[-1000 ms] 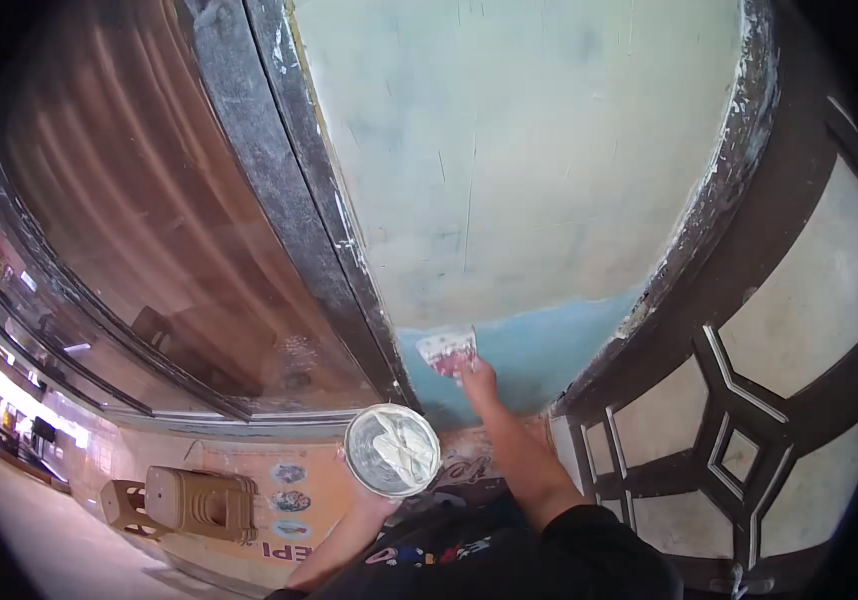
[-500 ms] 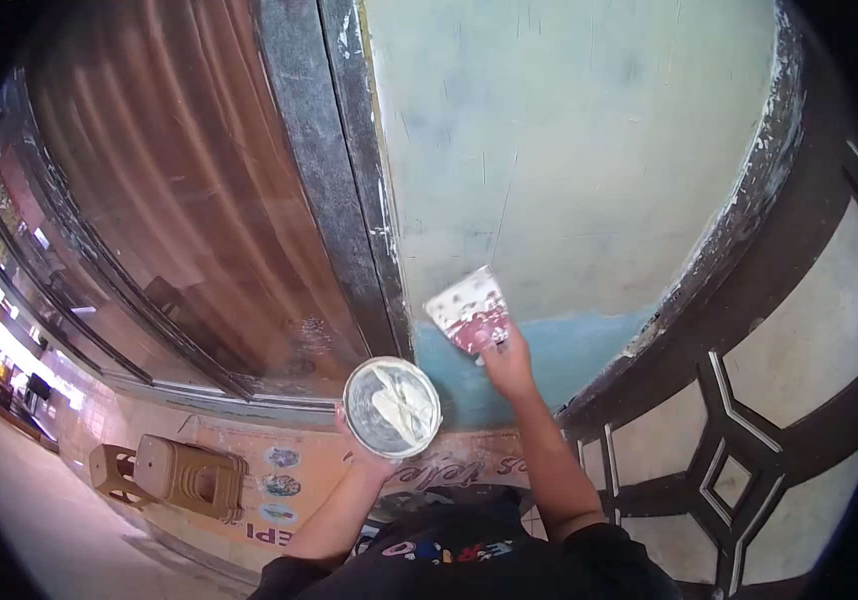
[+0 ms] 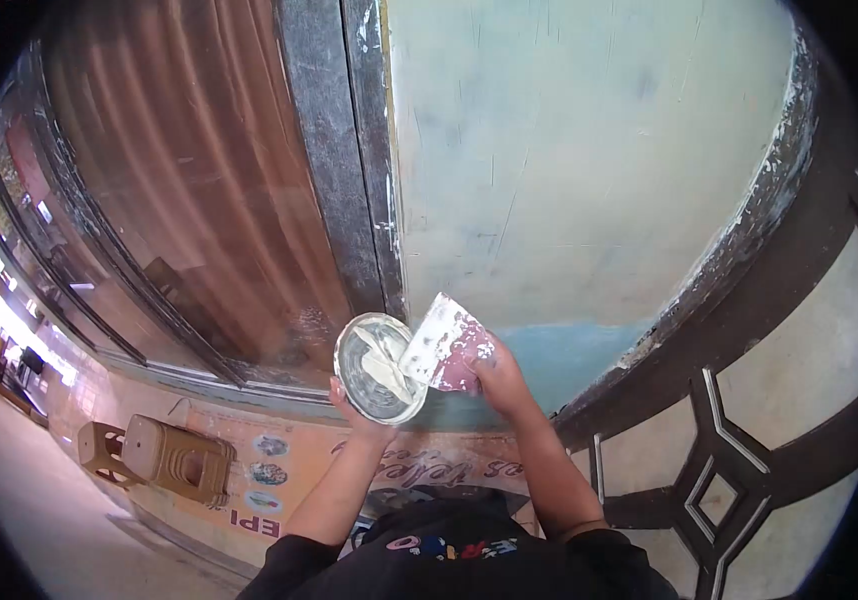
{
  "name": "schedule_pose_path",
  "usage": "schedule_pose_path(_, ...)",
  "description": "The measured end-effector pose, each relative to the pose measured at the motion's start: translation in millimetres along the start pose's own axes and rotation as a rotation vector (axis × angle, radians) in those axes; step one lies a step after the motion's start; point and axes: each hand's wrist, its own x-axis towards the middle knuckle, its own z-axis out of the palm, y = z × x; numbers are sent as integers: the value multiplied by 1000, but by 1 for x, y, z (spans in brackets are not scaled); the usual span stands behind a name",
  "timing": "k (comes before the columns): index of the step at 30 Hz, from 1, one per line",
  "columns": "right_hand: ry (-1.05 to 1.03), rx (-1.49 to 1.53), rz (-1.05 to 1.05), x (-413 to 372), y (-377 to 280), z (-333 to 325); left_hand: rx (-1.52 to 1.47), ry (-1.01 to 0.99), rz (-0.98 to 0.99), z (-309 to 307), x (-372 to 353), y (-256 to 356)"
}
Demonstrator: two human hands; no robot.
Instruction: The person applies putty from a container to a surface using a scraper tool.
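Note:
My left hand is closed around the lower left side of a round tub, whose open top faces me. White putty lies in a lump inside it. In my right hand is a wide putty knife, gripped by its handle end. White smears cover its blade and reddish patches. The blade's left edge overlaps the tub's right rim in this view. Behind both stands a wall panel, pale with thin scratches above and a blue band below.
A dark post borders the panel on the left, beside a window with brown curtains. To the right is a dark door with pale panels. Brown plastic stools stand at lower left on a printed banner.
The putty knife has turned and come down and left to the tub's rim. The tub has risen a little and tilted toward the knife. The view has shifted slightly.

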Motion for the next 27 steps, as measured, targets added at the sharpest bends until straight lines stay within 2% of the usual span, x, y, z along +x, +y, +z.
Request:
schedule_pose_path(1,-31,-6,-13,0,1,-1,-30,-76,-30,-5,3,2)
schedule_pose_path(4,-99,-11,-16,4,8,-8,-17,1,-19,-7,6,-1)
schedule_pose_path(6,-107,-165,-134,7,8,-9,-74,-30,-38,-6,5,-3)
schedule_pose_path(10,-79,-148,-34,0,-11,-8,-83,-27,-46,-10,8,-3)
schedule_pose_path(12,-82,-214,-160,2,-14,-8,-93,-28,-68,-11,7,-3)
schedule_pose_path(13,-84,-215,-159,4,-18,-7,-83,-29,-71,-10,6,-3)
schedule_pose_path(15,-69,-383,-257,6,-32,-5,-59,-57,-63,-12,10,-4)
schedule_pose_path(16,-67,-381,-248,9,-40,-2,-57,-50,-70,-11,11,-3)
schedule_pose_path(18,-75,-451,-59,13,-51,7,-21,-120,-50,-10,8,-6)
schedule_pose_path(20,-150,-467,-43,28,-30,17,-36,-156,-55,-18,9,-11)
schedule_pose_path(22,-223,-485,-28,31,-20,20,81,-208,9,-14,8,-10)
schedule_pose_path(23,-230,-443,-32,32,-20,19,-1,-250,-61,-13,6,-5)
schedule_pose_path(27,-262,-285,13,31,-13,19,-53,-132,-100,-17,0,0)
